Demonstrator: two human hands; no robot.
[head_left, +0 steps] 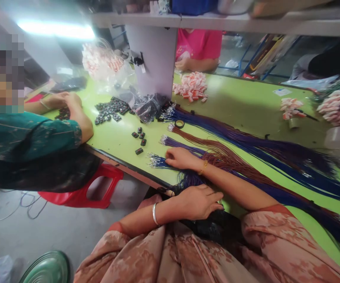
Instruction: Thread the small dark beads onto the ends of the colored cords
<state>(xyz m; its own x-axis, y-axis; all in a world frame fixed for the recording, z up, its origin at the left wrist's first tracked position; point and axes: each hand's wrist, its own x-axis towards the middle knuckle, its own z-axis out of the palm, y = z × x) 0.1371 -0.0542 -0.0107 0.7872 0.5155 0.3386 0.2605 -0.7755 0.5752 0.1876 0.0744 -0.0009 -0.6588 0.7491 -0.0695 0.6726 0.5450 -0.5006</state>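
Note:
My right hand (184,158), a yellow band at its wrist, has its fingers closed at the metal-tipped ends of a bundle of blue wires (157,161). Near my lap, my left hand (199,202) curls palm down over a dark bunch of wires and a black bag-like thing (208,230); what its fingers grip is hidden. Purple wires (176,143) and brown wires (193,137) lie alongside, tips to the left. Several small black plastic parts (139,151) are spread left of the wire ends.
A person in a teal sleeve (37,131) works at left by a red stool (108,188). More black parts (111,110), a tape roll (179,124) and pink-white pieces (192,86) lie on the green table (231,96). Someone in pink (202,47) sits opposite, under a shelf (246,24).

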